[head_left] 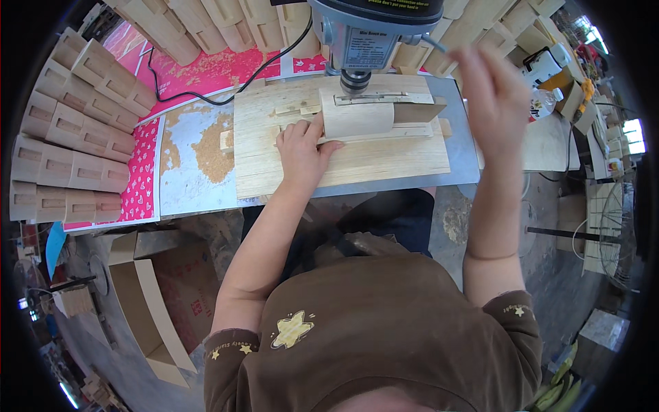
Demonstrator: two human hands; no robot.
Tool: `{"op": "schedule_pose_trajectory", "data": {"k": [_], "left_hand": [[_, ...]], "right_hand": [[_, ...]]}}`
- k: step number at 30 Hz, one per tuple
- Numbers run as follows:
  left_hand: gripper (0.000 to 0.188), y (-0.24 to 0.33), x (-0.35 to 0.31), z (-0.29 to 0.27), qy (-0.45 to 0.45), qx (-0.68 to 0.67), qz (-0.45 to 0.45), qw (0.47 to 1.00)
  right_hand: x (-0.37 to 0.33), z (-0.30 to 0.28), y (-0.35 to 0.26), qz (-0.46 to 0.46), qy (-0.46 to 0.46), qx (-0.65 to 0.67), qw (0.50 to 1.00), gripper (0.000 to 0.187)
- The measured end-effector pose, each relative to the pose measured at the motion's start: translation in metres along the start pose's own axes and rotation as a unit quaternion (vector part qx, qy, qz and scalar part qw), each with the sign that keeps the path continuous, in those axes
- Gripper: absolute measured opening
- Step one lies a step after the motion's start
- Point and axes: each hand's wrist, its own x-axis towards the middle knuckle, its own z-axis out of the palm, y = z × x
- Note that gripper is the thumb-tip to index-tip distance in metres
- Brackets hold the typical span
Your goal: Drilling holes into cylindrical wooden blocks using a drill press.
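Observation:
A curved pale wooden piece (357, 118) lies on a wooden board (274, 168) beneath the blue-grey bench drill press (364, 41). The drill chuck (355, 82) is right above the piece's far side, where a long slot shows; the bit's tip is hard to make out. My left hand (305, 147) grips the piece's left end, thumb along its near edge. Up at the right, my right hand (491, 89) is closed at the end of the drill's feed lever (434, 44); its fingers are slightly blurred. A flat wooden strip (420, 111) sticks out at the piece's right end.
Stacked wooden pieces with slots (75, 130) line the left and back of the table. Sawdust (213, 152) lies left of the board. A black cable (254, 79) runs behind it. A plastic bottle (544, 103) stands at the right. An open cardboard box (154, 309) is on the floor.

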Motion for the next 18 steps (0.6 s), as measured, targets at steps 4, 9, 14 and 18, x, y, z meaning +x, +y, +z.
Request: {"op": "schedule_pose_trajectory", "data": {"k": [4,9,14,18], "left_hand": [[0.06,0.003,0.002,0.001,0.0,0.006,0.009,1.0],[0.059,0.006,0.004,0.002,-0.011,-0.001,0.002,1.0],[0.058,0.007,0.003,0.001,-0.014,0.001,-0.005,1.0],[0.059,0.004,0.002,-0.001,-0.009,0.009,-0.014,1.0]], "right_hand": [[-0.046,0.033,0.02,-0.021,0.09,0.047,0.995,0.006],[-0.069,0.07,0.058,-0.078,0.114,0.047,0.989,0.003],[-0.056,0.049,0.047,-0.123,0.116,0.019,0.986,0.002],[0.016,0.015,0.009,-0.052,0.123,0.022,0.991,0.015]]}}
